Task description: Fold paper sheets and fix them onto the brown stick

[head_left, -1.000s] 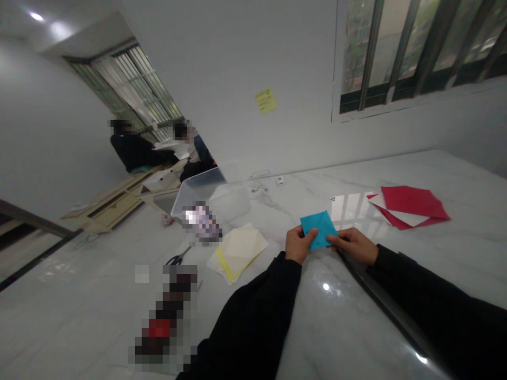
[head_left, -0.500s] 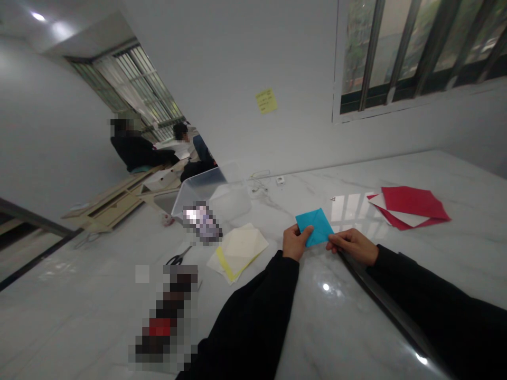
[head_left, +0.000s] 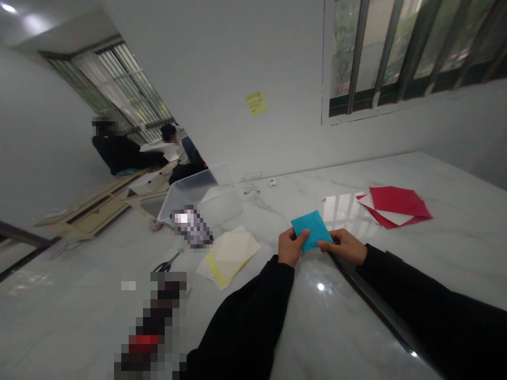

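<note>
A small blue folded paper (head_left: 312,227), with crease lines meeting near its middle like an envelope, is held above the marble-patterned table. My left hand (head_left: 290,247) grips its left edge, thumb on top and fingers underneath. At the lower right corner my right hand (head_left: 345,246) pinches the paper, thumb on the face and fingers partly hidden behind. To the left of my left hand lie cream and yellow paper sheets (head_left: 233,252). Red and white papers (head_left: 396,207) rest on the table beyond my right hand.
Scissors (head_left: 166,264) lie at left, near a blurred-out dark and red object (head_left: 154,322). A clear plastic bin (head_left: 186,192) stands behind a blurred-out item (head_left: 193,227). A yellow sticky note (head_left: 256,103) is on the wall. Two people sit far back left.
My right thumb has moved further in over the blue paper's corner, and the hand is closer to my left. The whole view has shifted slightly, so things appear further left.
</note>
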Demonstrator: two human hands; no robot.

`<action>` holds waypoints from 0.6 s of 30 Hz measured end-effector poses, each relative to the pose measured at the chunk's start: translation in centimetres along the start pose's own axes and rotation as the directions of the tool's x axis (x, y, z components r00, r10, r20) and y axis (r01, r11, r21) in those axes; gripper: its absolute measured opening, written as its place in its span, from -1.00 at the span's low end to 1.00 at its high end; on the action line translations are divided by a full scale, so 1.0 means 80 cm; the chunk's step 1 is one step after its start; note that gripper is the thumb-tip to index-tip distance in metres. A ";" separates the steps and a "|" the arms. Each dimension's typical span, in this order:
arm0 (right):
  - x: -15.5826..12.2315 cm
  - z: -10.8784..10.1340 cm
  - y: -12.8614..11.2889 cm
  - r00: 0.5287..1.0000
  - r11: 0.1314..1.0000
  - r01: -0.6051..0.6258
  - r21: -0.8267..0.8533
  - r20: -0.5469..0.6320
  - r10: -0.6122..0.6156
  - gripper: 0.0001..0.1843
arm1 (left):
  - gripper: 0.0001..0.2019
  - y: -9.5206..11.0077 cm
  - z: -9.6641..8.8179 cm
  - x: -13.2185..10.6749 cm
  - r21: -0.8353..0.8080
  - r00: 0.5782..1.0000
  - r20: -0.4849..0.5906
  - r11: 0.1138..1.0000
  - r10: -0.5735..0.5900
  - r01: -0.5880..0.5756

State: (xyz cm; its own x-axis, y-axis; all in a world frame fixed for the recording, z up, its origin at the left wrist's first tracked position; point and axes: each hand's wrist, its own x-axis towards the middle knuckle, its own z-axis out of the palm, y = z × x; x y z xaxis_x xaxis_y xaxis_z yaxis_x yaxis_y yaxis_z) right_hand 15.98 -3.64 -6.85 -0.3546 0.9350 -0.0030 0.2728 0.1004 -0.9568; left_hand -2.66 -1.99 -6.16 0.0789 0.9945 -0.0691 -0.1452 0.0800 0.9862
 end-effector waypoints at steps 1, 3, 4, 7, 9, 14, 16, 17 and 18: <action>0.000 0.000 0.001 1.000 1.000 0.003 -0.007 -0.002 -0.003 -0.50 | -0.59 -0.001 0.002 -0.002 -0.003 1.000 0.010 1.000 0.000 0.000; -0.001 0.001 0.005 1.000 1.000 0.009 -0.013 -0.005 -0.009 -0.49 | -0.59 -0.003 0.006 -0.005 -0.006 1.000 0.019 1.000 0.001 -0.001; -0.001 0.001 0.007 1.000 1.000 0.008 -0.012 -0.006 -0.009 -0.48 | -0.58 -0.004 0.007 -0.007 -0.005 1.000 0.017 1.000 0.004 -0.004; -0.002 0.000 0.010 1.000 1.000 0.005 -0.030 -0.009 -0.005 -0.48 | -0.58 -0.005 0.008 -0.008 0.008 1.000 -0.003 1.000 0.022 -0.022; -0.002 0.000 0.010 1.000 0.999 0.004 -0.048 -0.008 -0.005 -0.47 | -0.59 -0.006 0.008 -0.008 0.016 0.999 -0.014 0.999 0.030 -0.029; -0.002 0.000 0.006 1.000 1.000 -0.001 -0.028 0.000 0.001 -0.46 | -0.62 -0.007 0.003 -0.004 0.031 0.999 -0.036 0.999 0.034 -0.032; -0.003 0.001 0.004 1.000 1.000 0.011 -0.004 0.006 -0.011 -0.46 | -0.64 -0.007 0.000 -0.001 0.035 0.998 -0.049 0.998 0.047 -0.046; -0.003 0.001 0.003 1.000 1.000 0.020 0.008 0.007 -0.020 -0.46 | -0.64 -0.008 -0.001 0.000 0.035 0.997 -0.051 0.998 0.054 -0.052; -0.003 0.002 0.002 1.000 0.999 0.028 0.019 0.007 -0.028 -0.46 | -0.64 -0.008 -0.003 0.001 0.033 0.997 -0.050 0.998 0.057 -0.055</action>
State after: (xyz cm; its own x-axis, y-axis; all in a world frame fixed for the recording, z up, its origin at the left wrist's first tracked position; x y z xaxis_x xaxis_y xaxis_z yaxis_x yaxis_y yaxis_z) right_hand 15.98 -3.92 -7.04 -0.3683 0.9294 0.0220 0.2460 0.1203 -0.9618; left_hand -2.76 -1.91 -6.81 0.0212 0.9996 -0.0201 -0.1169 0.0225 0.9929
